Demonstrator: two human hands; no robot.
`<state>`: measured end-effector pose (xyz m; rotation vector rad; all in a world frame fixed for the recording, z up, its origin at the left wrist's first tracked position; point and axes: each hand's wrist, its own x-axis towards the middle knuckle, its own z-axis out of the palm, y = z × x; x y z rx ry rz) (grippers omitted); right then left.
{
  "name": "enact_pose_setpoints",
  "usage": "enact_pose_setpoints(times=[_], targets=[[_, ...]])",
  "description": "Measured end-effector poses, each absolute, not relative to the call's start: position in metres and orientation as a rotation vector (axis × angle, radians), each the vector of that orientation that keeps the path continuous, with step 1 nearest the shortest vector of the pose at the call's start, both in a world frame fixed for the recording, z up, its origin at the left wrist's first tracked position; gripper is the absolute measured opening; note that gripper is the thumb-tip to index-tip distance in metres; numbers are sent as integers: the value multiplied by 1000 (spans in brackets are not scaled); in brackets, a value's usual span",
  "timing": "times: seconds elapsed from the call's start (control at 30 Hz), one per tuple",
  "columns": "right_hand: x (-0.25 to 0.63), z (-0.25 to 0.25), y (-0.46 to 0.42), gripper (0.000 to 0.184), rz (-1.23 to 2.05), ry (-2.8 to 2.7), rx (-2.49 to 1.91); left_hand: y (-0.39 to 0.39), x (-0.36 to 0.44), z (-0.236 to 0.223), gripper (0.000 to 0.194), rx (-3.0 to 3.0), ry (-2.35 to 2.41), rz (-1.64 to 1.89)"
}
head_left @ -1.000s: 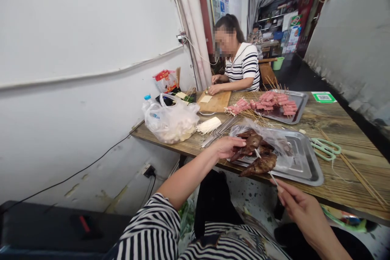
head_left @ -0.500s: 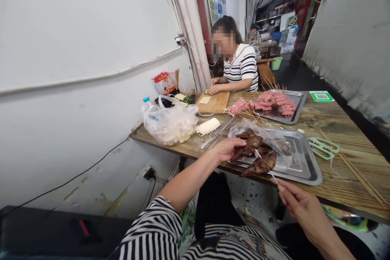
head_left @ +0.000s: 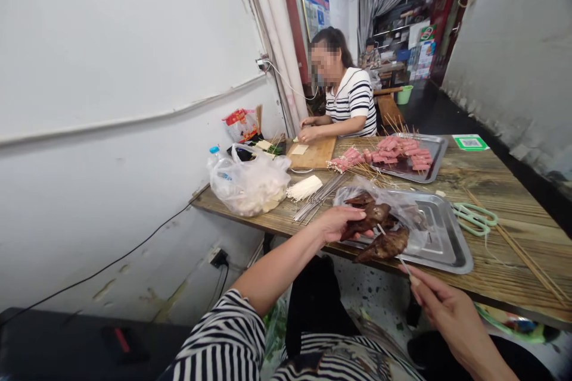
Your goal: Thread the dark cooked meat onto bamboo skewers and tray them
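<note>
My left hand (head_left: 342, 222) is closed on a dark brown piece of meat (head_left: 374, 214) above the near edge of a metal tray (head_left: 456, 250). Pinched in my right hand (head_left: 440, 300) is a thin metal skewer (head_left: 404, 264). It runs through a second brown piece of meat (head_left: 386, 245), and its upper part meets the piece in my left hand; how deep it goes in there I cannot tell. A clear plastic bag (head_left: 415, 214) with more dark meat lies on the tray behind my hands.
Green-handled scissors (head_left: 474, 218) and long wooden sticks (head_left: 531, 256) lie to the right. Metal skewers (head_left: 319, 197), enoki mushrooms (head_left: 304, 188) and a white plastic bag (head_left: 250, 181) are left. Across the table, a co-worker (head_left: 353, 101) handles food at a cutting board (head_left: 319, 155) near a tray of pink skewers (head_left: 435, 158).
Both hands keep their holds, with the meat and skewer shifted very slightly. The co-worker's hands have moved a little to the left over the board.
</note>
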<state>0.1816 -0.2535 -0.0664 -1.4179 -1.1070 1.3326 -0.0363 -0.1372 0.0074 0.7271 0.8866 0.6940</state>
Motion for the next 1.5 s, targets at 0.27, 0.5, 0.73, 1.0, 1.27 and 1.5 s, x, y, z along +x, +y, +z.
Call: enact_pose_setpoints(times=[0.27,0.5,0.73,1.0,1.27,1.5], targets=[[182,-72,-251,63,1389,-1065,-1377,-136,-31,4,23,733,913,719],[180,-67,-252,67,1381,-1064,-1392,-137,-29,6,22,698,920,690],[179,-75,-243,43,957,-1260,-1445,-133,-30,5,26,677,954,656],[183,-80,-235,50,1152,-1231,-1424,-126,-27,0,22,748,957,676],[185,-71,-231,50,979,-1390,-1478,-126,-30,4,19,769,941,752],[189,-74,-238,40,954,-1351,-1433,-129,-30,-1,26,764,1026,763]])
